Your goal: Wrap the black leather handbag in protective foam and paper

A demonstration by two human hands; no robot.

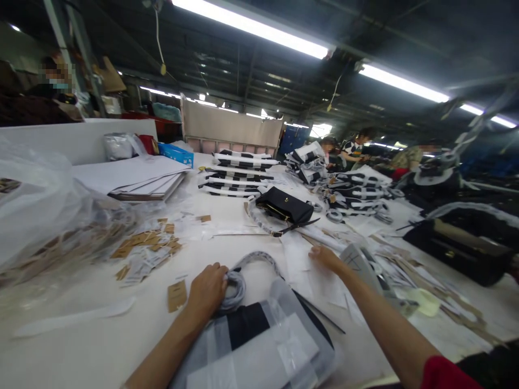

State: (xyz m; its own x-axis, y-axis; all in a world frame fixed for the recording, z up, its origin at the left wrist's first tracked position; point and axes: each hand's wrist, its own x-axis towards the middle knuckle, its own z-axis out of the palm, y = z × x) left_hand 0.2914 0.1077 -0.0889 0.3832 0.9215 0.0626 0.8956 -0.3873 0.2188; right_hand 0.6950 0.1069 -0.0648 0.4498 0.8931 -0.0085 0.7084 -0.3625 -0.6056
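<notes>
A black-and-white striped bag (259, 340) wrapped in clear plastic lies on the white table (101, 346) right in front of me. My left hand (208, 292) is closed around the bag's coiled white handle (235, 286) at its top. My right hand (324, 257) reaches forward and rests on a sheet of white paper (308, 270), its fingers mostly hidden. Further ahead sits a black handbag (286, 207) with a gold clasp.
Brown and white paper tags (148, 248) are scattered at the left beside a big clear plastic bag (36, 216). Stacks of striped bags (239, 173) and white boards (133, 175) stand behind. A black box (458, 248) lies at the right. Other people sit at the far end.
</notes>
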